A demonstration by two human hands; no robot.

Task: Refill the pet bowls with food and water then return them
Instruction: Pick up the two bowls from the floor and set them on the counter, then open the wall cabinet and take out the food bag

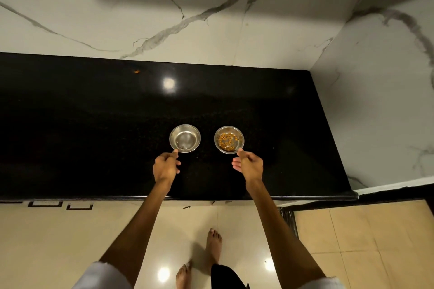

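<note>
Your left hand [166,165] pinches the near rim of the water bowl [185,138]. Your right hand [249,164] pinches the near rim of the food bowl [229,139]. Both bowls sit side by side on the black counter [94,124].

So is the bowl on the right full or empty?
Partly filled: the right bowl holds a thin layer of brown kibble, with bare steel showing around it.

Dim, warm overhead light. Bright glare spots sit on the black tabletop [94,112] and the floor [58,241]. Wide-angle bending curves the edges.
</note>
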